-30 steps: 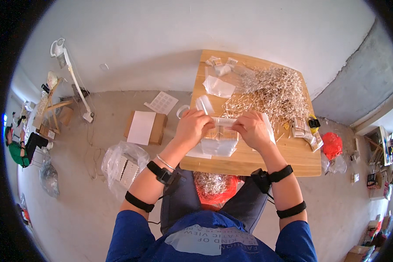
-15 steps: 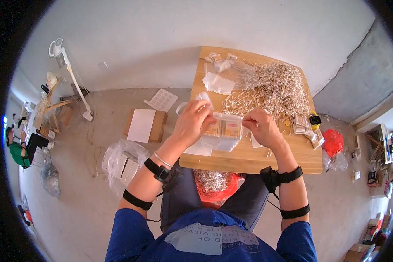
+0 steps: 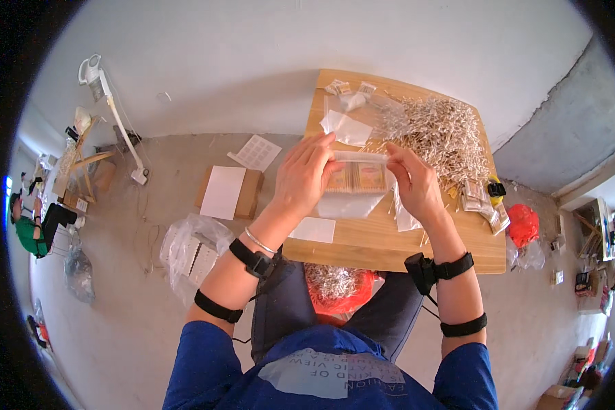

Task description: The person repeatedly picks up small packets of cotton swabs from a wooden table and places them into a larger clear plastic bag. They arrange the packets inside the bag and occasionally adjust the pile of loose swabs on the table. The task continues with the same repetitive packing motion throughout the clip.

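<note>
A clear plastic bag [image 3: 352,205] is stretched between my two hands above the wooden table [image 3: 348,251]. Inside its upper part lie small packs with yellow labels [image 3: 371,176], side by side, while the lower part hangs slack. My left hand [image 3: 302,172] pinches the bag's upper left corner between thumb and fingers. At the upper right corner, my right hand [image 3: 415,181] grips the edge with its fingertips. Behind my right hand spreads a large heap of loose cotton swabs [image 3: 444,137].
Flat plastic bags [image 3: 348,128] and small packs lie at the table's far left. More packs [image 3: 475,198] rest by a yellow-and-black object [image 3: 495,190] at the right edge. A red bag of swabs [image 3: 338,287] sits between my legs. A cardboard box [image 3: 248,195] stands left.
Both hands have lifted the bag a little farther from me, toward the table's far side. Its upper edge is now pulled straighter between them.
</note>
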Motion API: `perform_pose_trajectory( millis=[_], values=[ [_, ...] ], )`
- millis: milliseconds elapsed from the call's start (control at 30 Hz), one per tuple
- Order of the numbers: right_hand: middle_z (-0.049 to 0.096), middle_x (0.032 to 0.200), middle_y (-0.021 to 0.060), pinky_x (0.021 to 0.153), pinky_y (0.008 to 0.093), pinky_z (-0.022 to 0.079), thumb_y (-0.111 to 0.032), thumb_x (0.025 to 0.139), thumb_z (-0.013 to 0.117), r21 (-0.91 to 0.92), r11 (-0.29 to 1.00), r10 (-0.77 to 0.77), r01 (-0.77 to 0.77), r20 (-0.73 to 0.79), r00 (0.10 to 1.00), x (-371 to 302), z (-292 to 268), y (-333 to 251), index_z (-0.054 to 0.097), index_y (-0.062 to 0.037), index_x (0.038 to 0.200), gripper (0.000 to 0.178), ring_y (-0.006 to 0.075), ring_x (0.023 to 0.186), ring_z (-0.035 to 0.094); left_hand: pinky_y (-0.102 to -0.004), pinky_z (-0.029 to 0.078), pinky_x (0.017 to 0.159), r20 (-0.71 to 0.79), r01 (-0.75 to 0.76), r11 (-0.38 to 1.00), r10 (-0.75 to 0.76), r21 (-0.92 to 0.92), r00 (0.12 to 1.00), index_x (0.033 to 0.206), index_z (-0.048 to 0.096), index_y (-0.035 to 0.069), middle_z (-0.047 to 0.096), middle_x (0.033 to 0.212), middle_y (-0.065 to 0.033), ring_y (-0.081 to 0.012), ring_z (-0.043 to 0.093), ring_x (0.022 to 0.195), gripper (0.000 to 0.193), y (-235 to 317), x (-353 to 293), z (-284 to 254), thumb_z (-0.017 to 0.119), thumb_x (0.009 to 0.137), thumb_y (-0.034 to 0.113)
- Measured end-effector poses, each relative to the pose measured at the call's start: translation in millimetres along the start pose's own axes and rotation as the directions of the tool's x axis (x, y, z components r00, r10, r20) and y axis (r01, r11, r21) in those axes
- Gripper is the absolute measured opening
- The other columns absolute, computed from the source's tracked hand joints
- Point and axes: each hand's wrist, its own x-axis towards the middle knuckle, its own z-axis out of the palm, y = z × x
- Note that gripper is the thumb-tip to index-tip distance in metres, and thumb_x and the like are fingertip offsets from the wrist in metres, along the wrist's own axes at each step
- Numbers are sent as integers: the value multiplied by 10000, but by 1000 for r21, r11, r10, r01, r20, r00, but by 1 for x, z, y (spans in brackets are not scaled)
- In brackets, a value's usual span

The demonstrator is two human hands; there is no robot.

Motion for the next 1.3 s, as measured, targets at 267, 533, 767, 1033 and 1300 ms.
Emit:
perform_pose_trajectory(
  millis=[267,533,767,1033,1300],
  values=[
    [588,1144,171,849,415,500,25,766,633,-76,991,-93,107,163,982,-137,33,19,604,-12,961,200,367,1006,584,-410,445,965,296,-100,990,125,-96,947,822,529,59,600,1176,-112,-285,560,1128,185,33,-127,5,680,756,143],
    [543,1189,156,902,443,461,-97,725,704,-105,994,75,-40,354,932,-189,35,6,579,-31,1012,320,370,1097,525,-433,390,975,525,238,942,-83,-236,847,1028,574,39,561,1193,-135,-323,513,1115,395,49,-186,1,687,786,330],
    [165,1522,219,1142,479,153,-394,865,579,-417,907,220,-66,334,917,-156,90,0,228,6,1445,788,384,1412,152,-455,273,1075,304,662,679,-589,-317,749,1420,141,-62,298,1401,-301,-431,311,1302,725,38,-193,70,578,913,218],
    [188,1512,223,1135,486,160,-376,891,530,-449,893,239,-27,423,874,-144,96,5,235,22,1438,738,379,1410,166,-445,213,1119,296,686,640,-619,-348,728,1425,109,-102,226,1448,-314,-441,225,1362,681,45,-191,82,503,922,134],
    [180,1526,201,1148,472,126,-394,947,386,-492,870,218,31,441,871,-102,119,49,217,17,1449,670,343,1421,157,-499,204,1120,363,600,792,-529,-114,767,1420,185,-92,210,1469,-300,-434,218,1368,663,16,-146,95,506,892,149]
  ],
)
